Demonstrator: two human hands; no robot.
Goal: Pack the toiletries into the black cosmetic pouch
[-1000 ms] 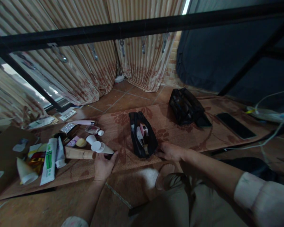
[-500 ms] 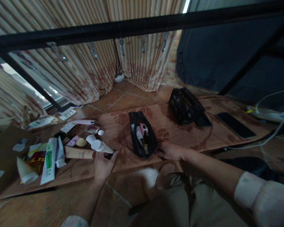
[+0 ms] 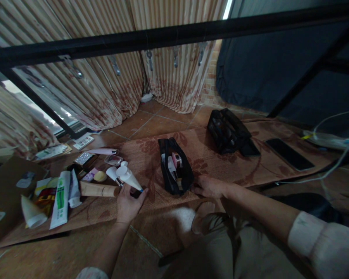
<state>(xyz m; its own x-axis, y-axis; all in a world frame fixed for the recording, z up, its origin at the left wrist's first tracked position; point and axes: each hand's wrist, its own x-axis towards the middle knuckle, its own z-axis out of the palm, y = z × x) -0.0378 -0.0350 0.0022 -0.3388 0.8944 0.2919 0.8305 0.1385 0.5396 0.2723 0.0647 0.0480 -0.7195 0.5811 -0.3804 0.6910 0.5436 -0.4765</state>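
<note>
My left hand point(image 3: 130, 204) is closed around a white tapered tube point(image 3: 130, 178) with a round white cap, tilted over the mat. Just behind it lie a small clear bottle point(image 3: 113, 160) and a beige tube point(image 3: 97, 189). An open black pouch point(image 3: 186, 164) stands in front of me, with a pink-rimmed round container point(image 3: 177, 159) and a few other small items inside. At the pouch's near right edge, my right hand point(image 3: 208, 186) grips its side; the fingertips are partly hidden.
More tubes and cosmetics, among them a white-and-green tube point(image 3: 60, 199), lie at left near a cardboard box point(image 3: 8, 193). Farther right are a second black bag point(image 3: 228, 131), a phone point(image 3: 290, 154) and a white cable point(image 3: 336, 164). A dark metal bar point(image 3: 174, 37) crosses above.
My left hand has shifted slightly right with the white tube, moving it away from the beige tube. My right hand and the pouch have stayed in place.
</note>
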